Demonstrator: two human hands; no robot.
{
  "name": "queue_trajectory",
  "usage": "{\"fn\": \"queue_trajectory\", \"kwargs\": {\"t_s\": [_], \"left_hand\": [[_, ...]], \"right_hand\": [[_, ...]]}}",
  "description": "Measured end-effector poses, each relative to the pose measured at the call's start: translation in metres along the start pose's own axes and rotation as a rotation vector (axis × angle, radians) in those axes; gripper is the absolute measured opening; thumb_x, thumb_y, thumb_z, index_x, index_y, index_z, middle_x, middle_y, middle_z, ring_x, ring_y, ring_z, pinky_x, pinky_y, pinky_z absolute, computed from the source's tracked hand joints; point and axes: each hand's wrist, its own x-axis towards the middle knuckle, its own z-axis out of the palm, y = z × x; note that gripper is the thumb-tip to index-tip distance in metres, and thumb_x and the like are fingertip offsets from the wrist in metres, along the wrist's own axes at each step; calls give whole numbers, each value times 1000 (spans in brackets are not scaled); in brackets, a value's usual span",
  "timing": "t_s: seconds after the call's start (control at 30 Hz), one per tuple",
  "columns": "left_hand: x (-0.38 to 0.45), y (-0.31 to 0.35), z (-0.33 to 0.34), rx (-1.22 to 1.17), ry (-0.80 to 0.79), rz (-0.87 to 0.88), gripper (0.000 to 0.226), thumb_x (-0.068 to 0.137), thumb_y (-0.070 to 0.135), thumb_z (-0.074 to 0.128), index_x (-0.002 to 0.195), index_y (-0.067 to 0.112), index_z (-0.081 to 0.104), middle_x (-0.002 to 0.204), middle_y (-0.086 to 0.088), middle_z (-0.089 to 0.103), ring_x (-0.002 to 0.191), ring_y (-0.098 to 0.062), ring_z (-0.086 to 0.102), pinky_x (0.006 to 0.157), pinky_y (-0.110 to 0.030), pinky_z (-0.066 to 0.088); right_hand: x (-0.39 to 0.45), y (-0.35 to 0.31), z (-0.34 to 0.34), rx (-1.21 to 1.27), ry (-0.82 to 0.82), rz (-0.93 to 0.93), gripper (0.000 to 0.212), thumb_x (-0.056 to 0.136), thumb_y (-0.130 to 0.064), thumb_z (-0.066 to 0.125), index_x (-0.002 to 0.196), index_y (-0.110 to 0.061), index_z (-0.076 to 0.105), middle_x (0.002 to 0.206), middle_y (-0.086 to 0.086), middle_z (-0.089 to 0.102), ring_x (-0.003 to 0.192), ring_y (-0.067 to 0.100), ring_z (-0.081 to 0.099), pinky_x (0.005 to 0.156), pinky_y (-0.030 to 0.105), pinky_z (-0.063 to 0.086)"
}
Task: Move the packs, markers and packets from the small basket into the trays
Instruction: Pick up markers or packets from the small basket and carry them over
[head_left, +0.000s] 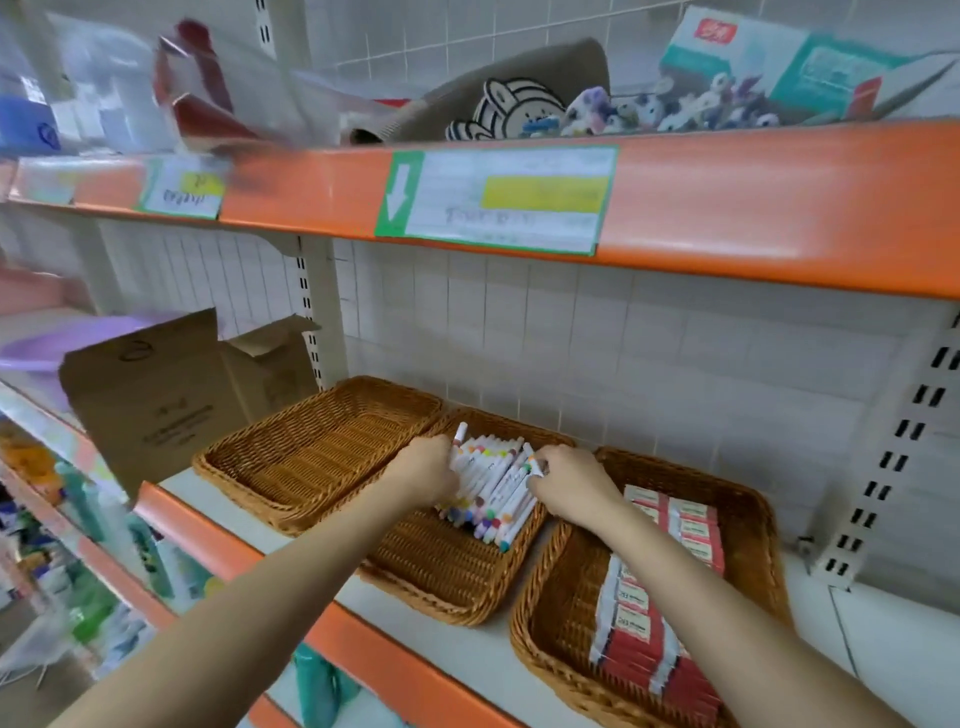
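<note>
Wicker middle tray (447, 577) holding markers (493, 483) at its back end; left hand (423, 467) and right hand (569, 488) both gripping them. Packs (654, 613) lying in right tray (550, 613).

We see three trays of woven brown wicker, the left tray (317, 447), the middle tray (441, 566) and the right tray (566, 623), all ribbed and rough. The markers (493, 483) look like smooth white plastic with coloured caps. The packs (654, 618) have glossy red and white wrapping. The shelf edge (779, 208) is smooth, glossy orange; its paper label (498, 197) looks matt. The cardboard box (171, 395) is dull brown, and the wall tiles (649, 343) are pale with a slight sheen.
</note>
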Motion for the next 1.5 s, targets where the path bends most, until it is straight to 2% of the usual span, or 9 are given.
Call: {"fn": "queue_trajectory", "kwargs": {"t_s": [0.1, 0.23, 0.37, 0.5, 0.7, 0.83, 1.1, 1.27, 1.5], "left_hand": [[18, -13, -1, 33, -23, 41, 4, 84, 7, 55, 87, 5, 56, 93, -12, 63, 90, -29, 61, 66, -32, 44], [47, -27, -2, 102, -22, 170, 8, 85, 11, 58, 88, 5, 63, 93, -10, 66, 88, -26, 62, 67, -30, 45], [64, -34, 0, 197, 17, 348, 20, 88, 8, 50, 104, 3, 60, 114, -16, 61, 107, -33, 58, 83, -35, 46], [73, -43, 3, 219, 22, 495, 25, 92, 13, 49, 112, 3, 58, 120, -17, 56, 112, -34, 56, 88, -36, 45], [80, -56, -2, 186, -2, 590, 21, 87, 0, 46, 102, -1, 61, 108, -18, 62, 102, -33, 60, 80, -35, 47], [76, -54, -1, 149, 2, 610, 24, 89, 2, 45, 109, 1, 59, 112, -16, 58, 104, -31, 58, 81, -34, 47], [32, -30, 0, 261, -66, 659, 28, 97, 17, 40, 114, 1, 56, 124, -20, 49, 124, -35, 43, 97, -41, 41], [-7, -2, 3, 316, -201, 664, 43, 102, 33, 31, 132, 5, 46, 136, -19, 44, 125, -36, 43, 100, -43, 37], [-99, 48, 16, 307, -318, 649, 63, 102, 51, 17, 155, 20, 1, 162, -5, -5, 149, -26, -4, 119, -48, 0]], "right_hand": [[13, -14, 8, 6, 3, 18, 11, 90, -20, 50, 82, -14, 48, 74, 3, 49, 73, 23, 50, 51, 29, 31], [33, -39, 24, 38, 13, 61, 25, 91, -20, 52, 105, -3, 63, 98, 13, 65, 89, 29, 62, 66, 32, 46], [51, -62, 39, 20, 41, 182, 19, 91, -19, 50, 76, -8, 54, 73, 3, 53, 80, 27, 57, 60, 30, 37], [61, -82, 45, -38, 45, 265, 33, 98, -25, 45, 118, -3, 60, 115, 17, 62, 109, 33, 56, 82, 30, 40], [59, -87, 53, 34, 59, 282, 40, 97, -23, 44, 133, -9, 54, 118, 15, 62, 91, 27, 63, 67, 30, 46], [39, -87, 50, -24, 101, 250, 42, 95, -14, 44, 136, -10, 51, 131, 12, 56, 108, 27, 58, 86, 32, 48], [-23, -78, 35, -369, -21, 184, 48, 99, -24, 40, 145, -10, 38, 145, 12, 40, 132, 27, 36, 107, 38, 33], [-82, -69, 25, -359, -148, 239, 65, 101, -53, 26, 155, -18, 15, 162, 1, 7, 149, 19, 1, 119, 49, 1], [-179, -43, 5, -309, -168, 291, 78, 96, -64, 26, 155, -22, -2, 162, -3, -10, 148, 16, -13, 118, 50, -9]]}}
